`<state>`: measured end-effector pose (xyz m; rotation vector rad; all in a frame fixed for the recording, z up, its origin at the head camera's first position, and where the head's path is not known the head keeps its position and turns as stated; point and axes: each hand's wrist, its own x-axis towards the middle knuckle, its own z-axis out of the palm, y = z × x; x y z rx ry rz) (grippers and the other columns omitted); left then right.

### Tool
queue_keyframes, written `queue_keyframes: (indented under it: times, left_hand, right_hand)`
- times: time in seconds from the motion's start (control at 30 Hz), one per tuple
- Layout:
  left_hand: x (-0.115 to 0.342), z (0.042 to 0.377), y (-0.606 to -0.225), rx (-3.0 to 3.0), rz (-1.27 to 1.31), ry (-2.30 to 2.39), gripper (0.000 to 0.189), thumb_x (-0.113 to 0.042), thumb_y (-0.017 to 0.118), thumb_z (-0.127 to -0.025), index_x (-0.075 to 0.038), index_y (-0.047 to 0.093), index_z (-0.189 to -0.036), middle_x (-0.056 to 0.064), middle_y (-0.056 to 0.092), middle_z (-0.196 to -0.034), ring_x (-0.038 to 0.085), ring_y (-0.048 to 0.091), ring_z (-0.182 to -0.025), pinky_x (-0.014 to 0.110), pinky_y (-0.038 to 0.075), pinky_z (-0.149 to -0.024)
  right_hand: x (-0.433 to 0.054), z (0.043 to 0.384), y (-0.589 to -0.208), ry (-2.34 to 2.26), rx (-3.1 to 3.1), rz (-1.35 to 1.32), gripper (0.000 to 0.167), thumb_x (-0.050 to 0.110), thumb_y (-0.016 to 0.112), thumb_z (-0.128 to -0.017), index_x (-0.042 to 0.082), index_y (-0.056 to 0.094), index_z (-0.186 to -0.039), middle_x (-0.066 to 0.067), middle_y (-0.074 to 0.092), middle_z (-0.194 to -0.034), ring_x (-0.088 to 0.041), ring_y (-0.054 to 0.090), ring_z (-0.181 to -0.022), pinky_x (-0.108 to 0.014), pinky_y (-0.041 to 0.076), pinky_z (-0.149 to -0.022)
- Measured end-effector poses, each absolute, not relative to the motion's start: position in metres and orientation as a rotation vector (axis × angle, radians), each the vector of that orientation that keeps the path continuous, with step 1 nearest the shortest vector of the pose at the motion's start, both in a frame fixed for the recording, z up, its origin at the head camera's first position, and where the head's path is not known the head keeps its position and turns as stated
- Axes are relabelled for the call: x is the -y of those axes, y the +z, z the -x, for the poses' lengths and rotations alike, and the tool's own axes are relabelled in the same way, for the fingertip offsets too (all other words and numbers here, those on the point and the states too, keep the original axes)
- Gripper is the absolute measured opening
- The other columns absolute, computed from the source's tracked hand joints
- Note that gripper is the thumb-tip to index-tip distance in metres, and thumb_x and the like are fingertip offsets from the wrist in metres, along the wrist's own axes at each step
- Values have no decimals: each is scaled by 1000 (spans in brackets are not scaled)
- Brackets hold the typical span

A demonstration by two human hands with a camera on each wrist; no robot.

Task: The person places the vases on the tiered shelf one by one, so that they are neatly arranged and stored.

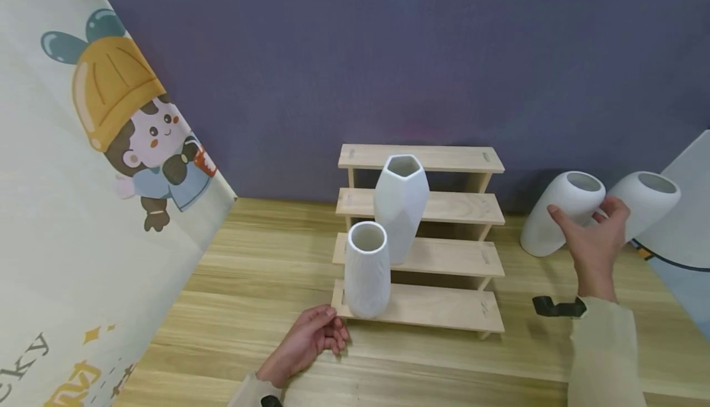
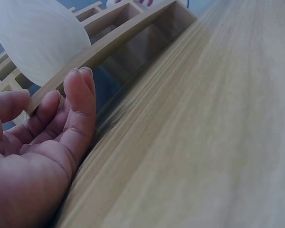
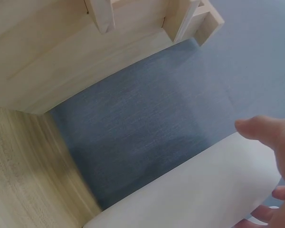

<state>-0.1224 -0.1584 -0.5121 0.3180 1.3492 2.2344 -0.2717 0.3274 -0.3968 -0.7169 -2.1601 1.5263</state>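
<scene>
The right hand [image 1: 599, 237] clasps a vase [image 1: 568, 203] standing on the desk [image 1: 249, 259], to the right of the shelf [image 1: 438, 306], whose lowest corner the left hand [image 1: 308, 340] pinches. I judge the step is grasping; the next move calls for careful lifting, without knocking the second vase [image 1: 641, 206].

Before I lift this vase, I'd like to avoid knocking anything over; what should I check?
1. Right hand placed on the left of the two vases at right: ok, thumb and fingers on opposite sides.
2. Grip firm enough to lift: cannot tell.
3. Finger room beside the far-right vase: not ok, the fingers look very close to it.
4. Left hand at the wooden stand: ok, at the lowest shelf's left front corner.
5. Round vase and faceted vase upright on their shelves: ok.
</scene>
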Motion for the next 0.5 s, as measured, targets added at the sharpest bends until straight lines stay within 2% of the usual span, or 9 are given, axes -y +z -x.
queue_keyframes:
  times: [0.5]
  left_hand:
    - [157,124,-515,-1347,-322,2244,30,-18,34,-110,-11,59,-96,-1,74,-91,6,69,-78,19,58,-67]
  right_hand:
    - [-333,290,-407,1513,2122,687,93,33,80,-81,34,20,-152,3,28,-163,-14,31,-145,-35,28,-125]
